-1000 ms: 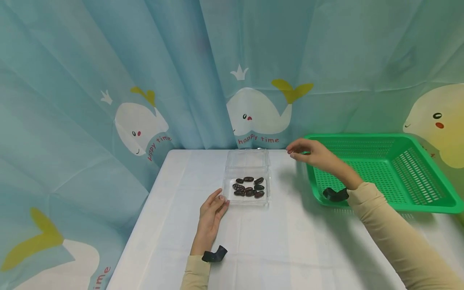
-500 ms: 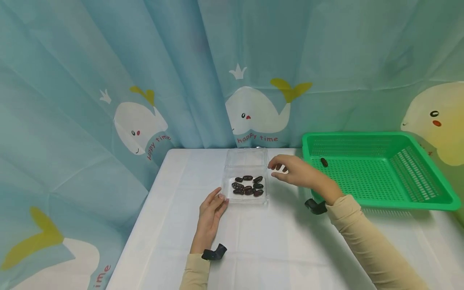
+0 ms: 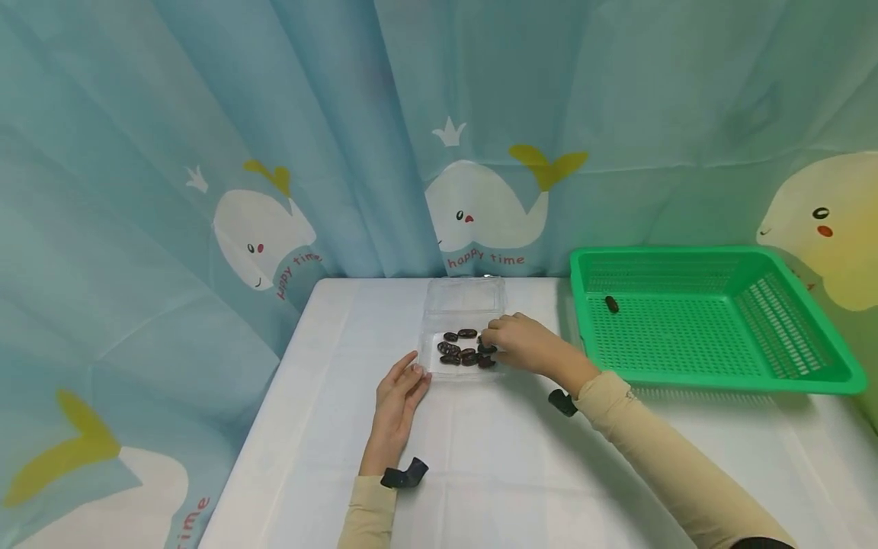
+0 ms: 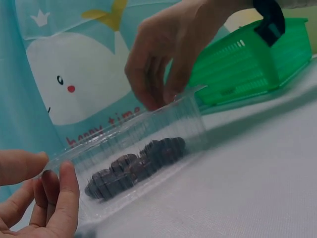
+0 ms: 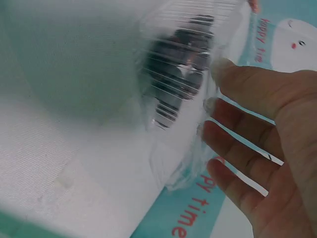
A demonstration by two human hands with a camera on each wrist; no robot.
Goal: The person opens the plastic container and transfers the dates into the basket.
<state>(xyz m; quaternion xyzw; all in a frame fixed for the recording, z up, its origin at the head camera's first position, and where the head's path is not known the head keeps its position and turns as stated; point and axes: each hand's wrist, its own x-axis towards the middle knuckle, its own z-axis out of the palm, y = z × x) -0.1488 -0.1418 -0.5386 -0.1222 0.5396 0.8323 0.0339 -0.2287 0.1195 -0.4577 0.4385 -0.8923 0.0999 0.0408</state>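
An open clear plastic box (image 3: 466, 296) with its lid folded back lies toward the table's far edge. Several dark brown, shiny oval fruits that look like dates (image 3: 469, 357) lie inside it. At the box's near left corner, my left hand (image 3: 394, 400) pinches the rim between thumb and finger, as the left wrist view shows. My right hand (image 3: 524, 343) reaches over the right side of the box, fingertips down among the fruits and covering some of them. In the right wrist view its thumb and fingers are apart, beside the clear wall.
A green plastic basket (image 3: 672, 324) stands to the right of the box, with one date (image 3: 612, 304) near its left side. A white cloth (image 3: 494, 465) covers the table. A blue whale-print curtain (image 3: 370, 152) hangs right behind.
My right hand has come left and down from the basket's left rim to the box. A date in the basket has come into view. My left hand stays at the box corner.
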